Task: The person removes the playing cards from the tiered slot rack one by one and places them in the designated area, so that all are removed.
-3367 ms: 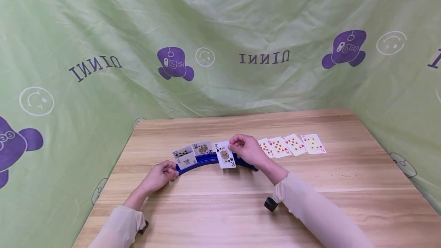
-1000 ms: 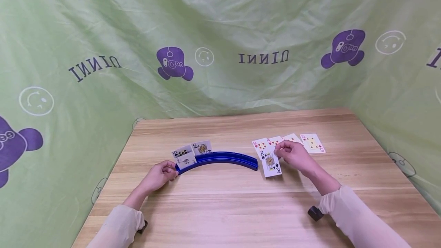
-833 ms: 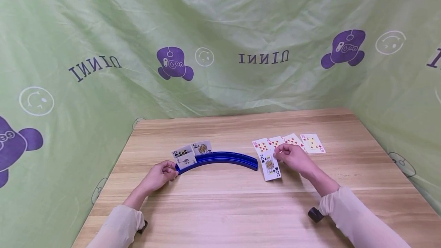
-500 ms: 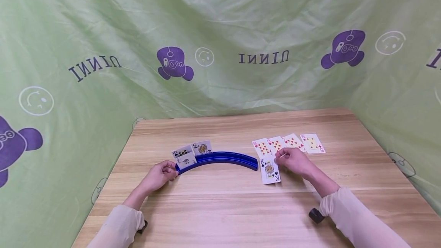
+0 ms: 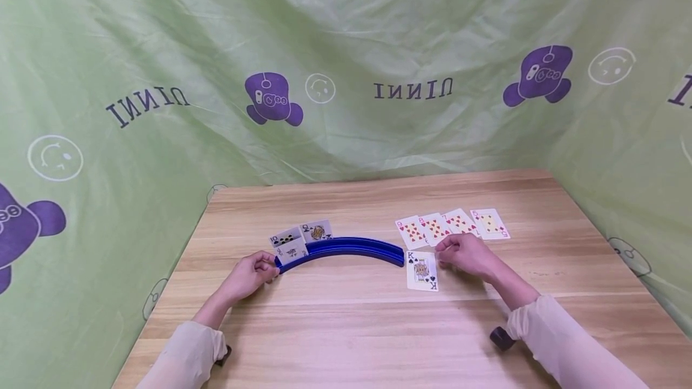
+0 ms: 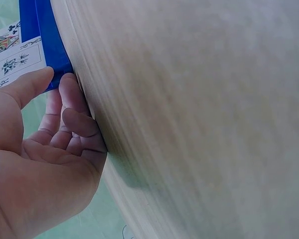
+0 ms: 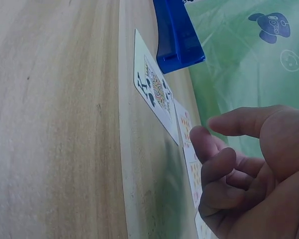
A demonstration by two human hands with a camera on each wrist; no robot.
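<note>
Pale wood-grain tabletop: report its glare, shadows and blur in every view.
Head view: pinkish-white glare washes the tabletop toward the picture's bottom edge; left wrist view: its grain is hazily blurred, with a soft shadow beside the person's bare left hand; right wrist view: grain shows more clearly, with a soft shadow near the bare right hand.

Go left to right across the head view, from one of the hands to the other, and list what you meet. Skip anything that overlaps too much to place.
Left hand → blue card holder → king card → right hand.
</note>
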